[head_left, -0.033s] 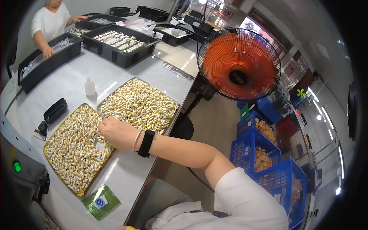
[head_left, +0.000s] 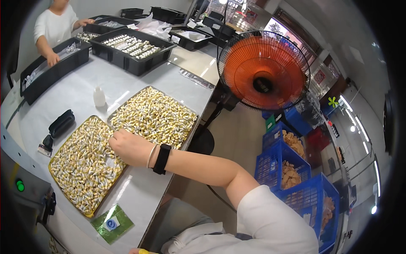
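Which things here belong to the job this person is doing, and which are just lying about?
Seemingly in use: right hand, over the edge of the left tray; small yellow-and-white pieces in it; probably the similar pieces alongside.

Seemingly just there: white bottle, dark case, green packet, orange fan.

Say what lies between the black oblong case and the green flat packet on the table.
The left tray of small yellow-and-white pieces lies between the black oblong case and green flat packet, as the head view shows.
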### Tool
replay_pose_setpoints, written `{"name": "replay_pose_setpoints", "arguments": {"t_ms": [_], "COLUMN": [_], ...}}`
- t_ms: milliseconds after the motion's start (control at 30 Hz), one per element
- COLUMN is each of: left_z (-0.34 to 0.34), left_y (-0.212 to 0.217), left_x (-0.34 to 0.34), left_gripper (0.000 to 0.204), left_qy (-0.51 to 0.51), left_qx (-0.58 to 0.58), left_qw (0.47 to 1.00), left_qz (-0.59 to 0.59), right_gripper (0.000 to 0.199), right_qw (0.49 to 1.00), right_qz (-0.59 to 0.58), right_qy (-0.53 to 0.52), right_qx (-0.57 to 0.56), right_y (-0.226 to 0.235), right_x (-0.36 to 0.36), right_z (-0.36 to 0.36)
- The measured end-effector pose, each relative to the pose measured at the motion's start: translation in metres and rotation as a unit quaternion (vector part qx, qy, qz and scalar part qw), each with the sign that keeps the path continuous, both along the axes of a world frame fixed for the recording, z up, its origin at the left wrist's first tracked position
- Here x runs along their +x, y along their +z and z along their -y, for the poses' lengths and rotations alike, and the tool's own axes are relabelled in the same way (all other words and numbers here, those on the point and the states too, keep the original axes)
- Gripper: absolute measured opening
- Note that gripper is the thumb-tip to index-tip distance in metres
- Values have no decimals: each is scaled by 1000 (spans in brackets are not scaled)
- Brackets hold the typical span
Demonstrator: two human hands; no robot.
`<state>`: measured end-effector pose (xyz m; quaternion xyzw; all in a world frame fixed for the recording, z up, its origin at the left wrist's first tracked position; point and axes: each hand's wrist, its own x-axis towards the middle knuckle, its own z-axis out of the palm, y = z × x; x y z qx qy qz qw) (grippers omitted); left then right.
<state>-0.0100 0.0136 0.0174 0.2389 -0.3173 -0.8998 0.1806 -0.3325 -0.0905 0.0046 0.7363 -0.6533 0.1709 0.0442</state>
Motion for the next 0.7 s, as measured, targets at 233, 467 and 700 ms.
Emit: {"name": "replay_pose_setpoints", "arguments": {"t_ms": [233,467,700], "left_z": [3,10,10], "left_y": [8,7,10], "left_x": [-22,-16,-12], "left_gripper": [18,15,25], "left_qy": [83,108,111], "left_qx": [21,1,48], "left_qw": [982,975,984], "left_qz": [-170,-197,-131], "right_gripper": [5,8,13], "right_qw": [997,951,927], "right_qz": [48,273,292], "right_qy": [47,145,228], "right_qx": [-40,-9,57], "right_y": [16,49,50], "right_x": [7,43,67], "right_z": [-6,-42,-60]}}
